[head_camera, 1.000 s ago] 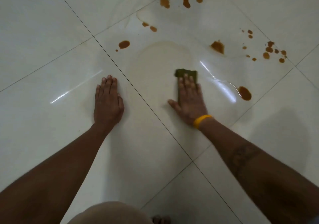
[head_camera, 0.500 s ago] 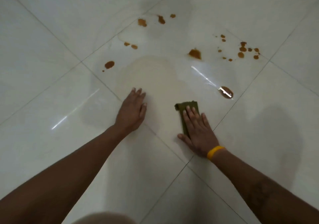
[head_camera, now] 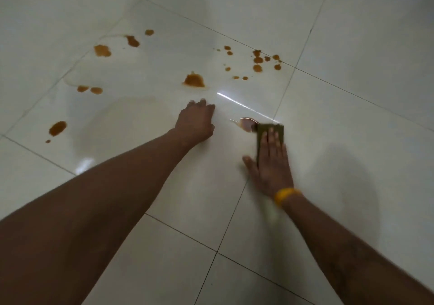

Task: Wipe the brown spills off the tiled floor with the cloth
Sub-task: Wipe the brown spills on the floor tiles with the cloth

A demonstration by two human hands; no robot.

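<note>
While the right hand [head_camera: 272, 164] lies flat on the cloth [head_camera: 270, 131], fingers together & extended, palm down, the cloth's far-left edge just touches the nearest brown spill [head_camera: 246, 124]. No pinch, no curl around the fabric; it is pressed under the fingers only. Cloth = small dark-green folded pad, sitting on the tile just by a grout line. Yellow wristband [head_camera: 285, 195] on that wrist.

Left hand [head_camera: 196, 124] planted on the floor [head_camera: 352, 46] w/ fingers loosely bent, holding nothing; looks like a brace for body weight. It sits just left of the same spill, apart from it.

Step in hand, as I read it: take the nearest puddle. To do well:
- Keep pressure thru fingertips at the leading edge so liquid is soaked up, not shoved ahead.
- Push across the whole puddle incl. its thin tail to the left, then draw back.
- Short overlapping strokes; a faint smeared film shows to the left, likely residue, so a 2nd pass prob. needed.
- Refold to a clean face once soaked.

Remaining: mid blob [head_camera: 193, 81], droplet cluster [head_camera: 258, 63] far right, 3 spots [head_camera: 102, 50] far left, pair [head_camera: 89, 89], oval [head_camera: 57, 128] near left. Most of the job still ahead.
</note>
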